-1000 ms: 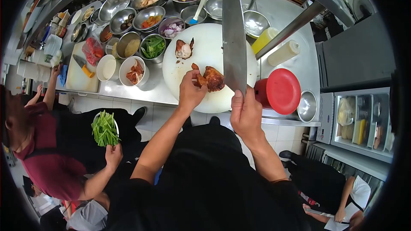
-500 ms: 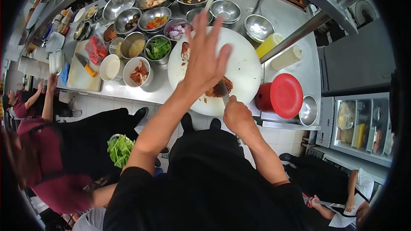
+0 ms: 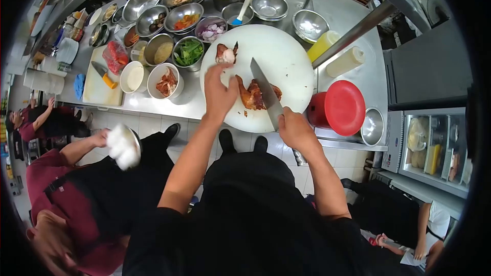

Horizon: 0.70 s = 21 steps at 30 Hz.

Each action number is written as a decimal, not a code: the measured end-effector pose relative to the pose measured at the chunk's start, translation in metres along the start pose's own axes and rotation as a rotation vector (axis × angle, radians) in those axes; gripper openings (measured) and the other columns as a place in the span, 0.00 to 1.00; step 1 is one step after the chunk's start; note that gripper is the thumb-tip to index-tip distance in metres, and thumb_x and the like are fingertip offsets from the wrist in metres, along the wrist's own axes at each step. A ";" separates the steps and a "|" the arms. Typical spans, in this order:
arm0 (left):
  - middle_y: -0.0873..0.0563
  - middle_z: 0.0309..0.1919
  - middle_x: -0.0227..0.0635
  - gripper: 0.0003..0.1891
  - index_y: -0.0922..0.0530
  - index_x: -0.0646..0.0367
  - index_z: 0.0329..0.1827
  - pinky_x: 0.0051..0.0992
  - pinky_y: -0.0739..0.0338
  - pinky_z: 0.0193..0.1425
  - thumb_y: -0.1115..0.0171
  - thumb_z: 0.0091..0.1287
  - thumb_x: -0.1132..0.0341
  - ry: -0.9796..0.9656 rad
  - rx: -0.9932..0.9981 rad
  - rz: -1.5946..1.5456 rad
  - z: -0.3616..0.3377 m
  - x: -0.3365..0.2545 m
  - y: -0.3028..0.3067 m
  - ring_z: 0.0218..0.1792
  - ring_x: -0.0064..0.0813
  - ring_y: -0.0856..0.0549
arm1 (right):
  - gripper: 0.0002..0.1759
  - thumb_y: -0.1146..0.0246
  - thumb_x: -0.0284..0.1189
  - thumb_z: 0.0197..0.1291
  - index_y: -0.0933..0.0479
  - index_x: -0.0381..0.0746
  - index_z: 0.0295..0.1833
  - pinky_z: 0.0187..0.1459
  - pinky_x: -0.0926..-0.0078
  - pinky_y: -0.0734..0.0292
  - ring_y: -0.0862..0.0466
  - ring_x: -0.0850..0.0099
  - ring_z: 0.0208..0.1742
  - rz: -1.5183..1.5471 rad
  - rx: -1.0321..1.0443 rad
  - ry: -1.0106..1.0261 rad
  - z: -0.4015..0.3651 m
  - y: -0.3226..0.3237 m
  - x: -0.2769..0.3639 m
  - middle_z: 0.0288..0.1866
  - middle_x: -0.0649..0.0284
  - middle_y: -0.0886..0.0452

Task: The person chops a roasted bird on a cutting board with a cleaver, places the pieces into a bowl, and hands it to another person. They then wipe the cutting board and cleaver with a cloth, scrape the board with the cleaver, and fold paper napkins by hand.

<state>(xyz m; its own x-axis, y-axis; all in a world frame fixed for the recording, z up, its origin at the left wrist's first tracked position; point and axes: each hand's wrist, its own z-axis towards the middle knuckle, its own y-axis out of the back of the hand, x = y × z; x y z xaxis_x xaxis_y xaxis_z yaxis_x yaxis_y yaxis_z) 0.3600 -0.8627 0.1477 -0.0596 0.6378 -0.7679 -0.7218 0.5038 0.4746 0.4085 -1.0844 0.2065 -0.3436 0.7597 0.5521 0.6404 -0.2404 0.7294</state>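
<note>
My right hand [image 3: 296, 130] grips the handle of a large kitchen knife [image 3: 266, 92]. Its broad blade points up and to the left, over a browned roast chicken leg [image 3: 249, 95]. Just left of that leg is my left hand [image 3: 219, 93], fingers apart and holding nothing I can see. Beyond its fingertips lies a smaller piece of roast chicken [image 3: 225, 54] with pale meat showing. Both pieces rest on a round white cutting board [image 3: 286, 46] dotted with dark crumbs.
Left of the board stand a white tub of chicken pieces [image 3: 165, 83], a bowl of green leaves [image 3: 188, 52] and several steel bowls. A red round container [image 3: 345, 108] and squeeze bottles [image 3: 346, 64] stand right. A co-worker [image 3: 76, 184] carries a bowl at left.
My left hand has come down from above the board to beside the chicken leg. The knife has swung to point farther away. The nearby co-worker now holds a white-filled bowl instead of greens.
</note>
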 end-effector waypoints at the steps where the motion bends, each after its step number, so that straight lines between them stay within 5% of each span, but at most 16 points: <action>1: 0.18 0.42 0.45 0.17 0.19 0.60 0.46 0.36 0.26 0.53 0.39 0.51 0.75 0.059 0.069 -0.003 -0.015 0.002 0.003 0.46 0.43 0.20 | 0.12 0.48 0.29 0.67 0.29 0.28 0.44 0.42 0.46 0.24 0.18 0.41 0.37 -0.022 -0.062 0.034 -0.005 -0.001 0.003 0.32 0.37 0.19; 3: 0.17 0.40 0.41 0.16 0.18 0.58 0.44 0.38 0.29 0.53 0.38 0.50 0.72 0.192 0.160 -0.053 -0.038 0.003 -0.001 0.46 0.40 0.20 | 0.12 0.48 0.28 0.67 0.30 0.27 0.43 0.40 0.46 0.24 0.17 0.41 0.36 -0.020 -0.093 0.044 -0.012 -0.001 0.011 0.31 0.38 0.19; 10: 0.16 0.41 0.34 0.18 0.17 0.53 0.45 0.36 0.37 0.55 0.36 0.48 0.68 0.157 0.232 0.174 -0.056 0.000 -0.010 0.47 0.34 0.19 | 0.09 0.45 0.23 0.60 0.30 0.27 0.42 0.38 0.48 0.21 0.16 0.42 0.34 -0.046 -0.189 0.067 -0.018 -0.018 0.021 0.28 0.39 0.19; 12: 0.15 0.39 0.34 0.18 0.17 0.54 0.46 0.34 0.37 0.56 0.36 0.49 0.68 0.149 0.239 0.171 -0.056 0.002 -0.011 0.43 0.33 0.18 | 0.09 0.45 0.22 0.58 0.29 0.26 0.42 0.39 0.47 0.21 0.16 0.42 0.34 -0.078 -0.080 0.040 -0.008 -0.025 0.007 0.29 0.39 0.19; 21: 0.15 0.34 0.33 0.16 0.18 0.58 0.45 0.30 0.32 0.55 0.30 0.53 0.67 0.227 0.295 0.066 -0.059 -0.003 -0.010 0.38 0.28 0.17 | 0.08 0.46 0.25 0.65 0.30 0.28 0.40 0.32 0.49 0.22 0.18 0.42 0.28 0.019 -0.261 0.125 -0.039 0.001 0.041 0.22 0.42 0.21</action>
<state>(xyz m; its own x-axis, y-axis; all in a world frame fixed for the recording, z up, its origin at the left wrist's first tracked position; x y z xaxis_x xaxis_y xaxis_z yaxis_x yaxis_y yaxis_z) 0.3267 -0.9040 0.1196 -0.2747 0.5454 -0.7919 -0.4835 0.6335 0.6041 0.3685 -1.0770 0.2456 -0.4258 0.6767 0.6007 0.4546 -0.4141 0.7886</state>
